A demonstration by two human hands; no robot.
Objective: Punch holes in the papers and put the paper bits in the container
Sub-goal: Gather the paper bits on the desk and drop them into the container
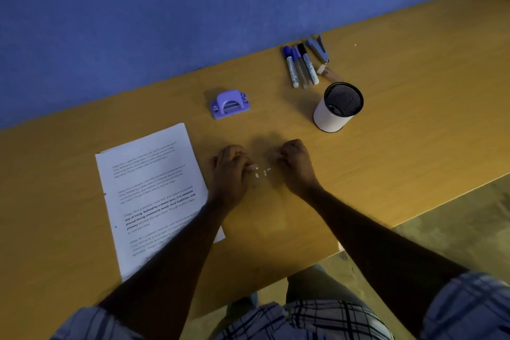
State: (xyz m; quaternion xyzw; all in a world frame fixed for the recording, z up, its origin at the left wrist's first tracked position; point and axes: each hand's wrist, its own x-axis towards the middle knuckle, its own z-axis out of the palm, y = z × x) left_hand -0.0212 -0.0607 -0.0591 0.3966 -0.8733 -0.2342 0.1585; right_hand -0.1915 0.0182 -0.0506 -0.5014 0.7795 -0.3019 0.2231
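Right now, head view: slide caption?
Both hands gathering small white paper bits on yellow wooden desk.

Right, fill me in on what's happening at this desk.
A person is gathering small white paper bits on the wooden desk. Both hands rest on the desk, left hand and right hand, curled on either side of the bits; whether either is pinching any can't be told. The printed papers lie to the left, the purple hole punch sits untouched further back, and the white container stands upright to the right, near some markers.
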